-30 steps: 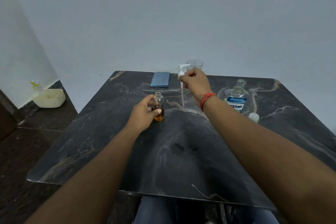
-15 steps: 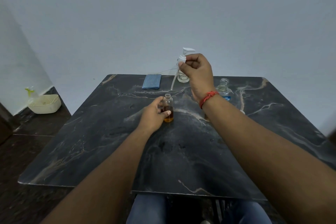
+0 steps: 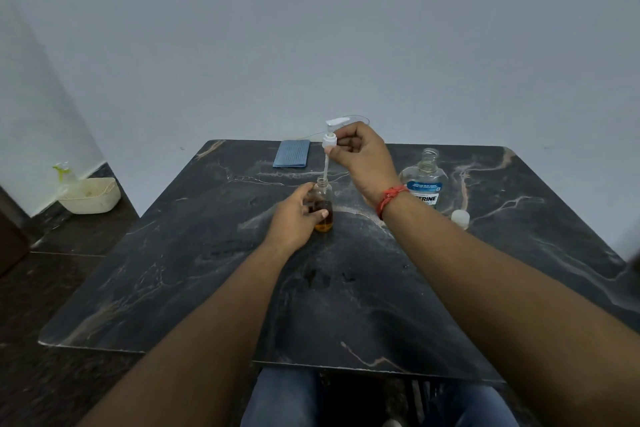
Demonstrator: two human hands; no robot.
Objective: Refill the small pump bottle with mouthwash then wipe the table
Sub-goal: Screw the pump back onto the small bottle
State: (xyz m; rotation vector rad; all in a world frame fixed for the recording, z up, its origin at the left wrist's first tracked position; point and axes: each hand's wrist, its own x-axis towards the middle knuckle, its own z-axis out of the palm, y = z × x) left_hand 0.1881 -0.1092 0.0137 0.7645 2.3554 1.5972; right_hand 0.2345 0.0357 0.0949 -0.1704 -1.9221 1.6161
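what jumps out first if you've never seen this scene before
At the table's middle, the right hand holds a white pump head with its tube dipping into the neck of the small bottle, which the left hand steadies; amber liquid sits in the bottom. To the right stands an open mouthwash bottle with its cap beside it, and a folded blue cloth lies at the far edge.

The only readable text stands on the blue-and-white label of the clear mouthwash bottle (image 3: 424, 184) at the right of the table; large dark letters read "ERINE", their start hidden behind the person's right wrist; smaller print on the blue band above is too fine to make out.
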